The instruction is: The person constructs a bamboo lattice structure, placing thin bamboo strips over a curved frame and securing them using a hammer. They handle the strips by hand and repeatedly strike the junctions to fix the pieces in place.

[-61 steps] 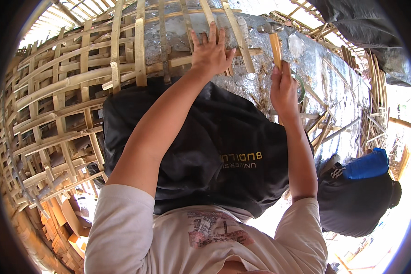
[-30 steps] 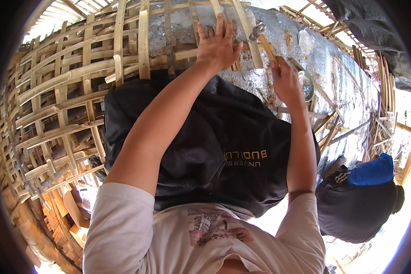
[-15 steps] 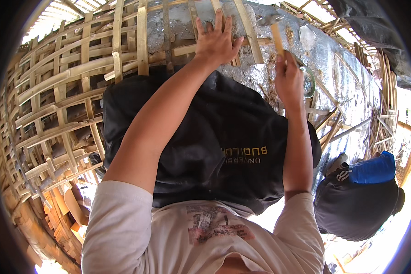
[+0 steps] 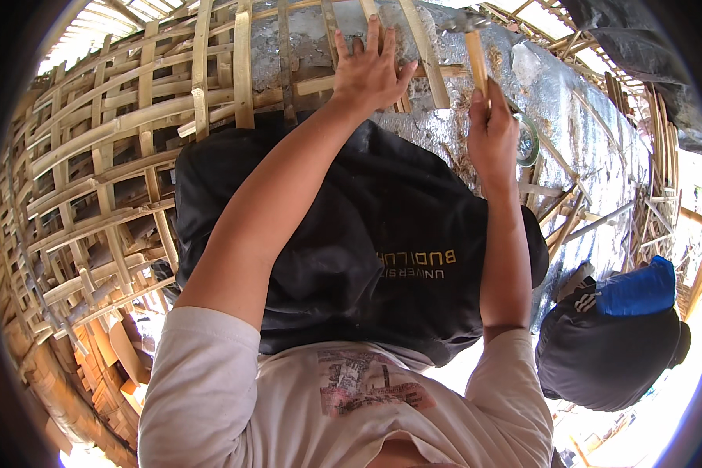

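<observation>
Below, the person's pale shirt [image 4: 203,390] lay closest, with a black cloth [image 4: 327,257] spread beyond it. The right hand [image 4: 494,139] was wrapped around the wooden handle of a hammer [image 4: 477,64], whose blurred head stood beyond the fingers, just right of a slanting strip; contact with the surface below could not be told. The left hand [image 4: 368,74] was splayed palm down over bamboo strips [image 4: 427,62]. A greenish tape roll [image 4: 531,147] lay beside the right hand, partly hidden. A silvery sheet [image 4: 550,97] stretched behind, a bamboo lattice [image 4: 200,101] to its left.
</observation>
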Demonstrator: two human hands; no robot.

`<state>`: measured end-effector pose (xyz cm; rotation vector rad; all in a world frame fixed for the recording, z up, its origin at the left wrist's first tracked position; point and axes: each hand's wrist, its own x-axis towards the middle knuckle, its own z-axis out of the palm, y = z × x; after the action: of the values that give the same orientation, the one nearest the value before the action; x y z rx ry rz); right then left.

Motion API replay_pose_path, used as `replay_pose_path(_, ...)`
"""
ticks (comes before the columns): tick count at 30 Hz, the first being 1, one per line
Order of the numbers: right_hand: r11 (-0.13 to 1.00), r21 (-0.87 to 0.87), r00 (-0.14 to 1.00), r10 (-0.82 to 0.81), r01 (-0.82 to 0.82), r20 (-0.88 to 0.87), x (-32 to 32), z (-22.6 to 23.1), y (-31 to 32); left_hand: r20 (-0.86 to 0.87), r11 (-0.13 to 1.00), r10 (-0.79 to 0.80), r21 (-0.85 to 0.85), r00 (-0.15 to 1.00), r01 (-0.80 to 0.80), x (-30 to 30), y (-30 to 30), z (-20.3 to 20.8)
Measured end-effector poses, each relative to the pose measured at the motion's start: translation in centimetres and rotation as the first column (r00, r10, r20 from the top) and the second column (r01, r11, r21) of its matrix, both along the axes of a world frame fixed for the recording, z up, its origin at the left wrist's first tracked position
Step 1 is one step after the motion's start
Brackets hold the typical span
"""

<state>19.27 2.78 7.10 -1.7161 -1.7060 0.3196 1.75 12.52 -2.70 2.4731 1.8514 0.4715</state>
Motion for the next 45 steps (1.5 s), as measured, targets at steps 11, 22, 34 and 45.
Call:
replay_pose_path(11, 0.989, -0.147, 0.997, 0.016, -0.005, 0.072, 1.1, -1.0, -0.1, -0.035, 1.000, 0.004, -0.007, 0.999, -0.004, 0.1, -0.2, 0.0)
replay_pose_path(22, 0.981, -0.176, 0.974, 0.116, -0.081, 0.196, 1.3, -1.8, 0.2, -0.044, 1.000, 0.009, -0.023, 0.999, -0.011, 0.1, -0.2, -0.2)
replay_pose_path(34, 0.995, -0.076, 0.972, 0.077, -0.062, 0.223, 1.5, -3.3, -0.6, -0.078, 1.000, 0.018, 0.000, 0.997, -0.018, 0.1, -0.3, -0.7)
replay_pose_path(45, 0.980, -0.196, 0.985, 0.010, 0.024, 0.170, 1.3, -4.2, 0.1, -0.065, 1.000, 0.020, -0.001, 0.998, -0.020, 0.2, -0.3, -0.1)
